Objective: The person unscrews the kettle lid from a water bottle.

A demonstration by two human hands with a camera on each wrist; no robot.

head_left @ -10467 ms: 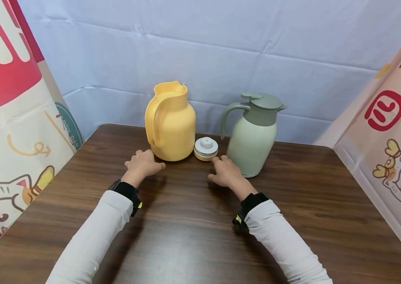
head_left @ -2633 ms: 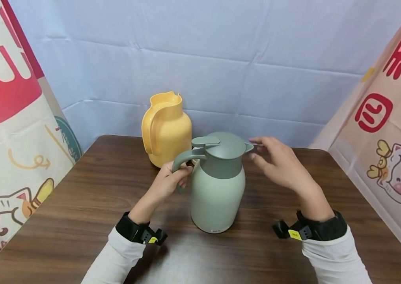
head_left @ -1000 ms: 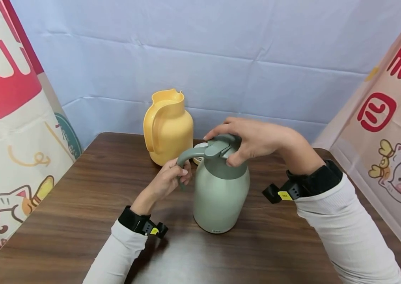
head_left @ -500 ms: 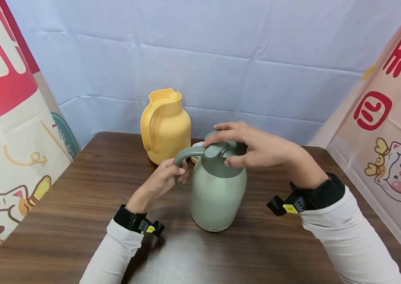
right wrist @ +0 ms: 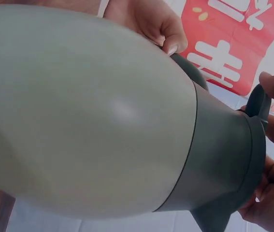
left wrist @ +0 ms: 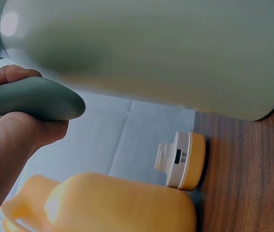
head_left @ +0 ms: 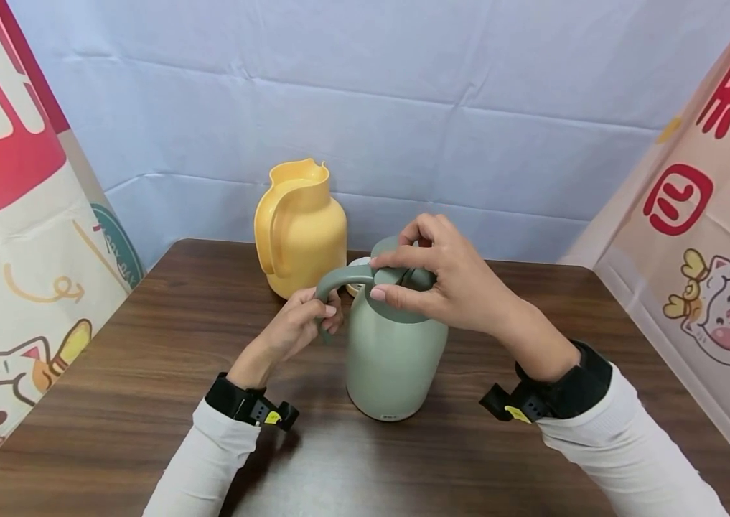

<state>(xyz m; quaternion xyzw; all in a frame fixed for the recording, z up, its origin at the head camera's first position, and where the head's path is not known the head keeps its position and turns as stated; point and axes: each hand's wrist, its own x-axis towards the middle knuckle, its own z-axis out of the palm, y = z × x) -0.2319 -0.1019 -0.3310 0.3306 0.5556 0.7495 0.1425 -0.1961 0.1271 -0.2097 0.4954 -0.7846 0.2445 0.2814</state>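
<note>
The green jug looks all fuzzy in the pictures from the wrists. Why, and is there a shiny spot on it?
In both wrist views the green jug sits very close to the lens, so its wall is soft and blurred. In the right wrist view a pale glare spot shows on its side. In the head view it is sharp, with the left hand on its handle and the right hand on its lid.

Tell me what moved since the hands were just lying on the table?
The green jug came forward from the back to the middle of the table. The left hand took hold of its handle, and the right hand closed over its lid. The yellow jug and its loose lid stayed at the back.
</note>
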